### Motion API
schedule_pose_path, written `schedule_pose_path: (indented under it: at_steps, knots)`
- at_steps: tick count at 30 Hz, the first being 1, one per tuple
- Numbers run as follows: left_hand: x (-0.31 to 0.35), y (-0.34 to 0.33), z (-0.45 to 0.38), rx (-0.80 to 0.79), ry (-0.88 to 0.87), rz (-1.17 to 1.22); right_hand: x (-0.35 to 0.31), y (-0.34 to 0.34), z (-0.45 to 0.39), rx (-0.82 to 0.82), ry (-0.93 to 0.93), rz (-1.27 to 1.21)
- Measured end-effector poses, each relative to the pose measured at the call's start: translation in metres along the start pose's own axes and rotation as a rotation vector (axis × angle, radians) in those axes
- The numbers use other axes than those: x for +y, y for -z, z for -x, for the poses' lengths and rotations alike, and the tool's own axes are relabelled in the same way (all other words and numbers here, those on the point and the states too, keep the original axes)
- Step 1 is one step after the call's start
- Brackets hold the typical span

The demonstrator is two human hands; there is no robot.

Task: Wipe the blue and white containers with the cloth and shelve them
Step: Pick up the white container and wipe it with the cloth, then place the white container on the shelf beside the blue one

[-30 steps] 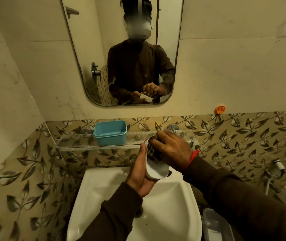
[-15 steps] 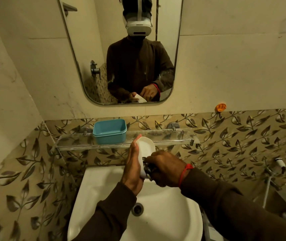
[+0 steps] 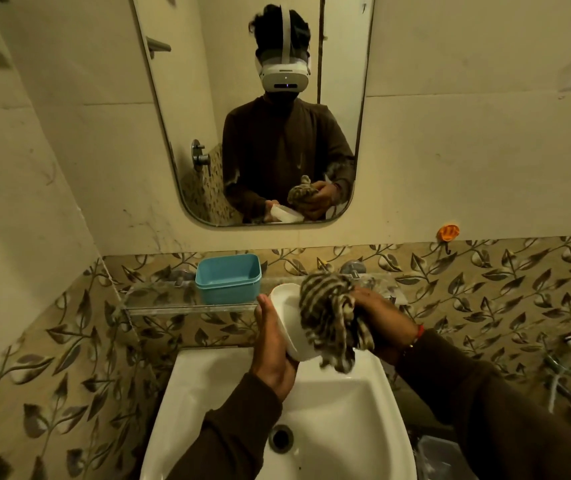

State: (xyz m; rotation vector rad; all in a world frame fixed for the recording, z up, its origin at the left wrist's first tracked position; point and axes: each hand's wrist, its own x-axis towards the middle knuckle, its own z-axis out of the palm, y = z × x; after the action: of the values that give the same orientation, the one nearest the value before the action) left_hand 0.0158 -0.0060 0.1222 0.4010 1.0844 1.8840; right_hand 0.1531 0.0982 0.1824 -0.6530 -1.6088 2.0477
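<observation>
— Right, what have we got above the white ceramic washbasin (image 3: 346,403)?

— Both hands up over the bowl. The left hand (image 3: 272,344) cups the rounded white plastic container (image 3: 292,323) from its left side, palm against the wall, thumb lying along the rim; the container is tilted, mouth facing up and away.

— And the other one?

— The right hand (image 3: 379,318) is bunched tight around a brown-and-cream striped cloth (image 3: 329,313), pressing it into the container's right side. A loose tail of the cloth hangs down below the container, over the basin.

— Where's the blue one?

— The open rectangular blue plastic container (image 3: 228,278) stands upright on the clear glass wall shelf (image 3: 159,299), just behind and to the left of the hands, apart from them.

— Anything in the rounded wall mirror (image 3: 187,140)?

— The reflection backs it up: white tub in one hand, wadded cloth in the other, dark brown sleeves (image 3: 506,410) on both arms.
</observation>
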Motion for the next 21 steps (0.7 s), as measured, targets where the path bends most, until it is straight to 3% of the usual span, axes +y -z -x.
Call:
schedule_pose_path:
  at_steps: [4,7,13,17,21]
  knots:
    - [0.011,-0.018,-0.020,0.175,-0.029,0.139,0.007,0.013,-0.011,0.243,0.090,-0.300]
    - [0.014,-0.034,-0.037,0.206,-0.017,0.322,0.014,0.012,-0.012,0.235,0.096,-0.443]
    - [0.009,-0.056,-0.066,0.233,-0.083,0.323,0.006,0.007,-0.031,0.304,0.212,-0.562]
    - [0.008,-0.051,-0.078,0.187,-0.155,0.059,-0.008,0.019,-0.049,0.410,0.248,-0.509]
    - [0.010,-0.042,-0.098,0.216,-0.070,-0.394,-0.010,0.023,-0.067,0.451,0.163,-0.307]
